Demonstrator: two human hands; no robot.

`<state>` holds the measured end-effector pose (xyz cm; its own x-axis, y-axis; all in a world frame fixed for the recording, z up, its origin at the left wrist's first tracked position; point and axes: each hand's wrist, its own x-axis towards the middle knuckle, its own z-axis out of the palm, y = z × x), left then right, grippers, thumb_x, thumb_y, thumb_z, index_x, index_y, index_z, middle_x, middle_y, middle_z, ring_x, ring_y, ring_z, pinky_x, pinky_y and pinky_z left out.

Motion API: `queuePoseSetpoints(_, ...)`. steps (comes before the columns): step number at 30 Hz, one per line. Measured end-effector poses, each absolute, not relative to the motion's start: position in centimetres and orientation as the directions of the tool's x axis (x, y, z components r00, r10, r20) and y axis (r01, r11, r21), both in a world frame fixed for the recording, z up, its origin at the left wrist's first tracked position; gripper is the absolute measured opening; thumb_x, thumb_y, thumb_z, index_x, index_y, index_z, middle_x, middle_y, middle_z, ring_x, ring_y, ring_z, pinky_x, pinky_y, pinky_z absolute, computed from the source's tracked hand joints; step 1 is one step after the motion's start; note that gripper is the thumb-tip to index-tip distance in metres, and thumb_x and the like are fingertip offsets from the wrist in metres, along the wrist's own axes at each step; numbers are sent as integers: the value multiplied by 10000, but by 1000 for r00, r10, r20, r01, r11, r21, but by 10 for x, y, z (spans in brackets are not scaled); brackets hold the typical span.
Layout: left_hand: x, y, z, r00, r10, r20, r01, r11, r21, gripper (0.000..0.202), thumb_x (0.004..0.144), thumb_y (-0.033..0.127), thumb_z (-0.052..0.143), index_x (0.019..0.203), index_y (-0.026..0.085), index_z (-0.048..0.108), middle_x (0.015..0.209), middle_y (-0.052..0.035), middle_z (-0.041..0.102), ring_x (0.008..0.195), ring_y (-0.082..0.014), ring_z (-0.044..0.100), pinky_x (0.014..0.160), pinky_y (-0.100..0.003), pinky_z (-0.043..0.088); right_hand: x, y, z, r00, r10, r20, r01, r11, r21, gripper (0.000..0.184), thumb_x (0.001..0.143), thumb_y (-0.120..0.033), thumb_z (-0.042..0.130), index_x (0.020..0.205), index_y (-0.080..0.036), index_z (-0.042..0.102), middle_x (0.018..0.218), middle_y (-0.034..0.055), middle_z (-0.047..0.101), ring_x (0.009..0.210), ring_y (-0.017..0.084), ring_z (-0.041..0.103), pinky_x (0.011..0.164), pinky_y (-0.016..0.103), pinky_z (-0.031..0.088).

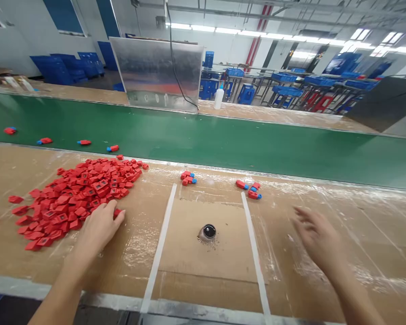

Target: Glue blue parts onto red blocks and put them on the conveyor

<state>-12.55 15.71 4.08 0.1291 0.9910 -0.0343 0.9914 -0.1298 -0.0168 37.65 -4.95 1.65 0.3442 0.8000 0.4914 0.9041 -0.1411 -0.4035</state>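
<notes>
Red plastic parts lie in a loose heap, the pile of red plastic parts [77, 198], on the left side of a cardboard-covered workbench [368, 253], and a shiny clear film with wrinkles covers the cardboard. The left hand [96, 232] rests at the right edge of this pile, with its fingers curved and bent down. Its fingertips [112, 212] touch a single red piece [117, 213], but from this view one cannot tell if they pinch it or only lie on it. The right hand [320, 239] is open, with fingers spread, above the bench and well apart from the pile; it holds nothing.

Between the hands, two white tape strips [159, 248] run over a cardboard sheet [206, 266], and a round, glossy dark object [208, 233] sits on this sheet. Small red-and-blue parts [188, 178] lie in one little group near the far edge of the bench, and a second group [249, 189] lies just beside the right strip. Four similar parts [113, 148] lie spaced in a row on the smooth green conveyor belt [203, 135]. Behind the belt stand a metal panel [155, 72] and a white plastic bottle [218, 98].
</notes>
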Motion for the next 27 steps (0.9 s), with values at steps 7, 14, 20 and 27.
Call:
queuePoseSetpoints(7,-107,101,31,214,977,10,799,-181,573,324,911,507,427,955,223,576,666,16,595,621,-188,572,584,-261,397,364,63,-1,176,933,314,948,-75,-308,174,839,-298,500,844,-204,646,891,106,628,847,296,592,729,409,467)
queuePoseSetpoints(14,-57,61,14,263,961,-91,450,-38,892,296,859,448,576,1008,197,629,761,4,609,703,-170,578,643,-241,445,337,13,-11,198,937,289,919,-75,-388,316,902,-386,396,837,-213,653,1161,127,627,936,308,604,780,429,454)
queuePoseSetpoints(20,-7,42,10,408,902,-140,162,80,984,254,820,329,651,1031,188,643,885,-24,650,786,-161,589,736,-249,469,354,15,-7,315,932,178,798,-159,-581,364,849,-470,490,998,-179,651,920,114,699,786,250,666,699,373,523)
queuePoseSetpoints(27,4,24,5,559,810,-177,55,176,983,206,850,324,643,985,169,645,774,0,567,685,-123,502,634,-221,432,342,14,9,263,965,21,727,-183,-662,324,771,-457,620,889,-164,690,785,76,714,687,239,666,612,348,517)
